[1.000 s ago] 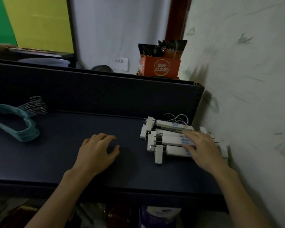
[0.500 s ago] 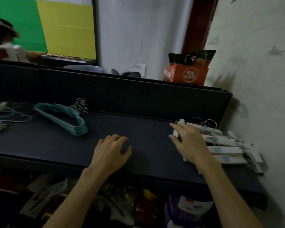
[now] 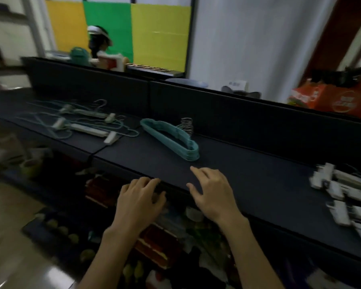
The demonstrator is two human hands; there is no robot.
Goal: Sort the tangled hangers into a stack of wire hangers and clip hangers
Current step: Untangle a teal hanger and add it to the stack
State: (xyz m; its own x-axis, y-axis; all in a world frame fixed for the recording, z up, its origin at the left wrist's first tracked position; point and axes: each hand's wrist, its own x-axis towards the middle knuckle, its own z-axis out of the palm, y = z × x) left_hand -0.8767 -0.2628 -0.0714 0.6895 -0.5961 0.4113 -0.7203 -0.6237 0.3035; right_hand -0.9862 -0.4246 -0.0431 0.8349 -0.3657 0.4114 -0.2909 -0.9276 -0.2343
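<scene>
Both hands are coming off the clip hanger stack [image 3: 346, 197] at right; I'm watching left hand [image 3: 139, 202] and right hand [image 3: 212, 192] drifting, fingers loosely apart, empty, toward the tangled hangers [image 3: 86, 124] upper left, past the wire hanger stack [image 3: 171, 138].

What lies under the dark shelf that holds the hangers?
Under the dark shelf sit blurred packaged goods. Both forearms and the shelf's front edge hide the rest.

Head view, down over shelf [image 3: 238, 180]
</scene>
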